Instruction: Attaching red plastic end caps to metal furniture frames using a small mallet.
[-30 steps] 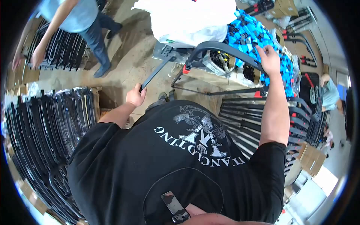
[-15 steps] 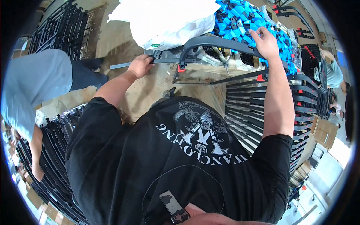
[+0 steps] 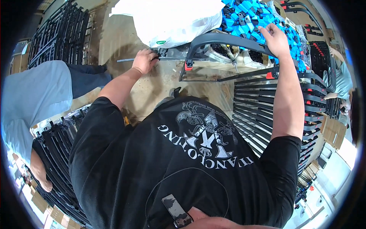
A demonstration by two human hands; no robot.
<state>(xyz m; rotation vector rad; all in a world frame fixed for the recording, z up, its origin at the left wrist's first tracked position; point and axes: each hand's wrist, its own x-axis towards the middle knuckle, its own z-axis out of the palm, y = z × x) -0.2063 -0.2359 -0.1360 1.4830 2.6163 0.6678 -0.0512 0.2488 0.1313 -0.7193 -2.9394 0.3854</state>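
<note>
At the near edge of the work surface, my left hand (image 3: 145,62) has its fingers curled round a thin, dark flat bar (image 3: 126,60), whose end sticks out to the left. My right hand (image 3: 277,42) is over a heap of blue plastic pieces (image 3: 244,19), with thumb and fingers apart and nothing visible between them. Just below that hand passes a bent black frame tube (image 3: 228,39), which carries a red fitting (image 3: 188,67) at its left corner. A screwdriver-like tool with a yellow mark (image 3: 231,57) stands by the frame.
A big white sack (image 3: 171,23) lies at the back middle. Open bags of small black parts (image 3: 255,56) sit under the frame. Stacked black frames (image 3: 251,101) with red fittings fill the right. Left, a co-worker in grey (image 3: 38,84) stands between racks of black frames (image 3: 57,34).
The flat bar now shows a thinner edge, and my left hand has rolled over it. My right hand has shifted slightly right and up over the blue pieces. The co-worker's arm has moved.
</note>
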